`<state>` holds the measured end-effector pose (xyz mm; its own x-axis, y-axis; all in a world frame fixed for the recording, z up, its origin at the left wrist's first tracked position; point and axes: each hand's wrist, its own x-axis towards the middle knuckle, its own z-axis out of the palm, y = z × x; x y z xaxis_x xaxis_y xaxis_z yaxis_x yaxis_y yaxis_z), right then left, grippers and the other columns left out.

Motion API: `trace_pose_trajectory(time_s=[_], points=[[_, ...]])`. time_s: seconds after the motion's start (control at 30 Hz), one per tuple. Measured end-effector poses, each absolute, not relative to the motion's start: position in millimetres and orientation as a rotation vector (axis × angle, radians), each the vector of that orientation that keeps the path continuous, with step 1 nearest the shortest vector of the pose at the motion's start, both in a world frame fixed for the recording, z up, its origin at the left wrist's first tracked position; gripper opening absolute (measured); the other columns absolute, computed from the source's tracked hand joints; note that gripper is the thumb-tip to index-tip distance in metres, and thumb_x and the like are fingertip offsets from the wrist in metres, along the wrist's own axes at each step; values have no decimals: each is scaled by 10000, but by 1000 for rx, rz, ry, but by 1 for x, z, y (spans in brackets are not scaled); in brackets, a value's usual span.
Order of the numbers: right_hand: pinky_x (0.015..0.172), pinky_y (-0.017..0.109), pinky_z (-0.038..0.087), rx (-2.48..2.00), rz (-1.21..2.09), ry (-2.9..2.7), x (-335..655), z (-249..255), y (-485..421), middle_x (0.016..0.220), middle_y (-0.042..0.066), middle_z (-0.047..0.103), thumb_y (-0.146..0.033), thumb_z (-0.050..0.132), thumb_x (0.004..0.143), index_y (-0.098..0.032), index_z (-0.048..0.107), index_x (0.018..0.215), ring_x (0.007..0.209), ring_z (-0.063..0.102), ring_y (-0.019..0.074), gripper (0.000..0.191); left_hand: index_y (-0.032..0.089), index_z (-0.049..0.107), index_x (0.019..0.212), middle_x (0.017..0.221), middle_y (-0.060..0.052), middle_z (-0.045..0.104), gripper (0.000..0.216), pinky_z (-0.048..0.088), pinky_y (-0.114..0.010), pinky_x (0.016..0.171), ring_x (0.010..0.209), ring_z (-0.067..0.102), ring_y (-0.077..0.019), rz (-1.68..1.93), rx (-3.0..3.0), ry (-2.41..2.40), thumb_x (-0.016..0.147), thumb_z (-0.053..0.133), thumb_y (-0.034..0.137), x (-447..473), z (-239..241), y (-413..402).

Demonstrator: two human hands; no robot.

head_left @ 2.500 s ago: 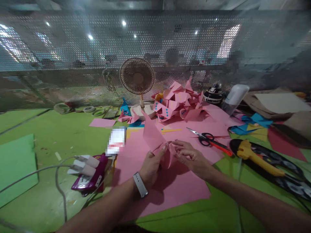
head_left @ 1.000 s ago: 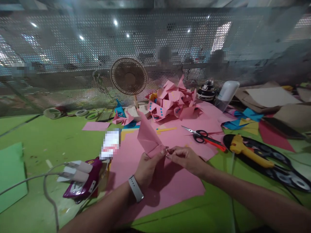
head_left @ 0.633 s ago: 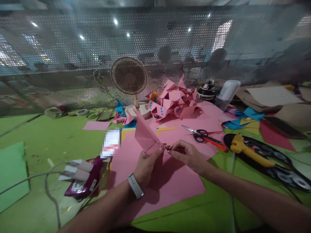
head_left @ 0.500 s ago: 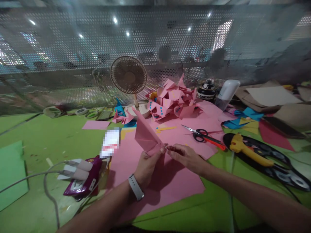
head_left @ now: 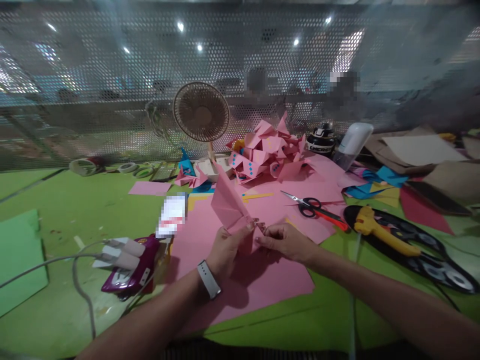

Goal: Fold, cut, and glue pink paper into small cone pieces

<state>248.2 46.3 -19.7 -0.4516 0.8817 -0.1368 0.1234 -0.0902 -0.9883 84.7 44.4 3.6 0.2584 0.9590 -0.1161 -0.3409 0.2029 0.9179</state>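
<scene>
A folded pink paper piece [head_left: 228, 202], with a tall pointed flap, is held up over a large pink paper sheet [head_left: 277, 285]. My left hand [head_left: 227, 250], a grey watch band on its wrist, pinches the piece's lower part between thumb and fingers. At the right side of the same piece, my right hand [head_left: 283, 242] is closed on its lower edge with thumb and fingertips. Behind it rises a heap of folded pink paper pieces [head_left: 270, 150], some with blue dots. Scissors [head_left: 305, 204] lie with open blades to the right, by an orange-red cutter [head_left: 332, 219].
A small fan [head_left: 202, 112] stands at the back. On the left are a purple power adapter [head_left: 131, 272] with white plugs and cables, and green paper [head_left: 20, 260]. A yellow glue gun [head_left: 390, 232] rests on a black holder at right. Tape rolls [head_left: 84, 166] lie far left.
My right hand has shifted slightly lower on the folded pink paper, with its fingers now around the lower right edge. My left hand keeps its pinch. The view has shifted a little.
</scene>
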Motion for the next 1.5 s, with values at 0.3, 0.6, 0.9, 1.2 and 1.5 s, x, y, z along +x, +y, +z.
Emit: trace_pose_trajectory(time_s=[0.3, 0.6, 0.9, 1.2, 1.5], points=[[313, 171, 311, -1117, 1487, -1659, 249, -14, 42, 507, -41, 528, -522, 561, 783, -167, 532, 635, 352, 432, 58, 386, 125, 697, 888, 834, -74, 698, 235, 479, -281, 708, 745, 620, -163, 1081, 931, 810, 733, 690, 301, 84, 4, 48], [571, 238, 401, -1049, 1242, -1675, 254, -13, 44, 604, -8, 553, -489, 575, 793, -171, 559, 650, 603, 510, 122, 348, 90, 680, 675, 614, -77, 655, 276, 463, -233, 569, 560, 594, -134, 772, 1203, 803, 735, 684, 359, 73, 7, 48], [547, 245, 354, -1101, 1160, -1721, 255, -13, 41, 582, -31, 459, -483, 547, 814, -193, 484, 623, 575, 433, 116, 353, 110, 711, 825, 762, -125, 708, 307, 484, -226, 536, 617, 649, -158, 606, 1282, 838, 761, 643, 403, 68, 5, 52], [535, 239, 337, -1128, 1179, -1705, 253, -14, 41, 588, -30, 455, -501, 529, 816, -181, 497, 634, 570, 417, 108, 369, 102, 675, 650, 594, -88, 673, 336, 497, -228, 502, 494, 619, -137, 565, 1312, 739, 757, 641, 418, 65, 9, 54], [486, 204, 355, -1020, 1457, -1502, 265, -1, 49, 576, -65, 451, -472, 705, 660, -173, 506, 654, 513, 432, 72, 359, 131, 692, 609, 546, -75, 670, 348, 468, -218, 462, 437, 597, -134, 157, 1495, 633, 763, 623, 436, 56, 21, 51]])
